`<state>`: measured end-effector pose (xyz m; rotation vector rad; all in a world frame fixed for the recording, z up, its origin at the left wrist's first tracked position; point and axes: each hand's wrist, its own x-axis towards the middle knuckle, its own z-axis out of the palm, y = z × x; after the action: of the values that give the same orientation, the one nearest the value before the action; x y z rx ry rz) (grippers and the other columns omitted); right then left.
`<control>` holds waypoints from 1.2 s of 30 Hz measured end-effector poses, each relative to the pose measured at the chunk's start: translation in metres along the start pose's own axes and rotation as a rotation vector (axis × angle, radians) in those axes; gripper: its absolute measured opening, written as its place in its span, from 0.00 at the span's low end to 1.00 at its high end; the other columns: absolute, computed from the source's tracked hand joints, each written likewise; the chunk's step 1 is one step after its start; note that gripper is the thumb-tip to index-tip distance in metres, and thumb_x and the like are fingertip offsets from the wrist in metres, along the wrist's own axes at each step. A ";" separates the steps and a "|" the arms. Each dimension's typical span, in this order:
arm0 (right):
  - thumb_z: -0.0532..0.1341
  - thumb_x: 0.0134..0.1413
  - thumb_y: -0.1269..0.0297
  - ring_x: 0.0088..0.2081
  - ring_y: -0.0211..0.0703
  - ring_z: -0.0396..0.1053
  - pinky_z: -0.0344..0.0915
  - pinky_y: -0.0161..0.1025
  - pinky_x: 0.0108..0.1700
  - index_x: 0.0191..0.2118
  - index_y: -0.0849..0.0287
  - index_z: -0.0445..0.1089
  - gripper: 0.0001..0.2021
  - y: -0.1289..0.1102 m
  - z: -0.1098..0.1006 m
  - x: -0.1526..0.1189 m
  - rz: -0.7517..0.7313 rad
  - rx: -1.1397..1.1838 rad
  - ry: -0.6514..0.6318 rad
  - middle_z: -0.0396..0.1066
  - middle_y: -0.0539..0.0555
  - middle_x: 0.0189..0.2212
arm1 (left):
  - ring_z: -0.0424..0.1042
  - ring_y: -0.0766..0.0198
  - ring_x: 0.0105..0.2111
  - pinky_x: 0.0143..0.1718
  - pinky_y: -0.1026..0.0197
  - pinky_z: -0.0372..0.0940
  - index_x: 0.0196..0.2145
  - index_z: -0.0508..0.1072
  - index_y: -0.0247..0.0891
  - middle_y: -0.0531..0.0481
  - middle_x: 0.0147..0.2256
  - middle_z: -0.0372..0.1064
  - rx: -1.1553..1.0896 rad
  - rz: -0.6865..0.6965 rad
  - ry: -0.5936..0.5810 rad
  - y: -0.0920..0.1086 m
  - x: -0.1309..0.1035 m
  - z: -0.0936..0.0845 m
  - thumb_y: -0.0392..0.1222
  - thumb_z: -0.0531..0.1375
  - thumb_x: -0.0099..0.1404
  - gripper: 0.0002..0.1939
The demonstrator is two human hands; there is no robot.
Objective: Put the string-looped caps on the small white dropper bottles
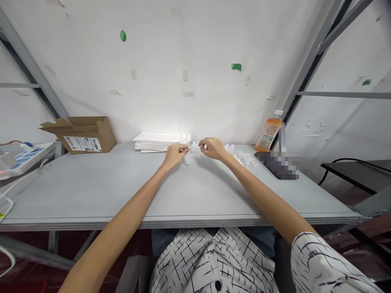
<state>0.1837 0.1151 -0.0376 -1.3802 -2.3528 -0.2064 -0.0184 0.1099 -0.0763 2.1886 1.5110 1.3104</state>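
- Fingers of your left hand and right hand pinched shut on the small white piece.
- It hung just above the table, beside the paper stack.
- You did well keeping both grips close together.

left hand + right hand | pinching white piece | grey table

Small white piece showing between the fingers; white cords lying right of them, orange bottle beyond; grey table; brown box sitting far left
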 end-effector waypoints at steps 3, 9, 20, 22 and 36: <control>0.56 0.58 0.70 0.44 0.47 0.73 0.60 0.37 0.38 0.48 0.55 0.76 0.16 -0.009 0.003 0.012 0.010 -0.024 -0.011 0.79 0.53 0.44 | 0.72 0.61 0.30 0.33 0.62 0.62 0.31 0.83 0.39 0.49 0.30 0.78 0.004 -0.007 -0.013 -0.003 0.003 -0.007 0.41 0.62 0.59 0.09; 0.56 0.59 0.70 0.45 0.50 0.73 0.60 0.39 0.39 0.47 0.56 0.77 0.15 -0.022 0.015 0.027 -0.048 -0.124 -0.078 0.78 0.57 0.45 | 0.72 0.61 0.32 0.35 0.61 0.63 0.32 0.84 0.39 0.48 0.32 0.79 0.031 -0.025 -0.043 -0.006 0.005 -0.017 0.41 0.62 0.59 0.09; 0.54 0.62 0.70 0.45 0.51 0.74 0.59 0.39 0.38 0.49 0.58 0.76 0.16 -0.027 0.021 0.032 -0.067 -0.236 -0.133 0.77 0.61 0.46 | 0.74 0.60 0.33 0.37 0.61 0.63 0.33 0.84 0.38 0.48 0.34 0.80 0.034 0.001 -0.088 -0.005 0.005 -0.018 0.40 0.61 0.60 0.10; 0.54 0.62 0.70 0.46 0.51 0.74 0.59 0.39 0.39 0.50 0.58 0.75 0.16 -0.027 0.021 0.032 -0.061 -0.239 -0.144 0.76 0.62 0.47 | 0.74 0.60 0.33 0.37 0.61 0.64 0.33 0.84 0.38 0.48 0.34 0.80 0.033 0.006 -0.088 -0.004 0.004 -0.018 0.40 0.61 0.60 0.10; 0.55 0.62 0.68 0.46 0.52 0.73 0.60 0.39 0.39 0.52 0.56 0.75 0.16 -0.025 0.017 0.026 -0.047 -0.191 -0.116 0.77 0.60 0.46 | 0.74 0.59 0.35 0.36 0.62 0.65 0.31 0.83 0.39 0.48 0.32 0.79 -0.009 0.025 -0.093 -0.001 0.001 -0.018 0.41 0.62 0.59 0.09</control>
<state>0.1461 0.1290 -0.0407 -1.4596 -2.5186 -0.3835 -0.0322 0.1056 -0.0654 2.2361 1.4458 1.2026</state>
